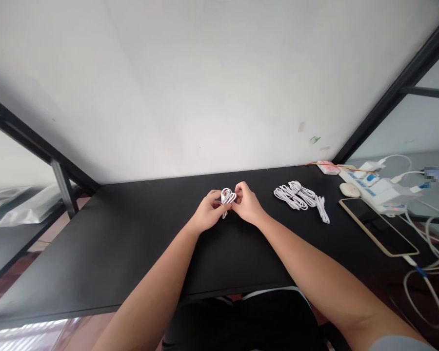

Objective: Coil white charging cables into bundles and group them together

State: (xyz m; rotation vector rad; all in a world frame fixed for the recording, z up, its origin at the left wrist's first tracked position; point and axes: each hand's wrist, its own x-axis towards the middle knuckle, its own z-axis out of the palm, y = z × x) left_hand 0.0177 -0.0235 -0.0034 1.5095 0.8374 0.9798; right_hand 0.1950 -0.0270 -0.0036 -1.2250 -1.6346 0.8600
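A small coil of white cable [227, 197] is held just above the black table [131, 239], near its far middle. My left hand [208, 213] grips the coil from the left with curled fingers. My right hand [247, 204] pinches it from the right, fingertips closed on the loops. Both hands touch each other around the coil. A short end of the cable hangs below my left fingers.
Several bundled white cables [300, 195] lie to the right. Further right are a phone [378, 225], a white mouse-like object [349, 189], a power strip with chargers [373, 184] and loose white cords [429, 273]. A white wall stands behind the table.
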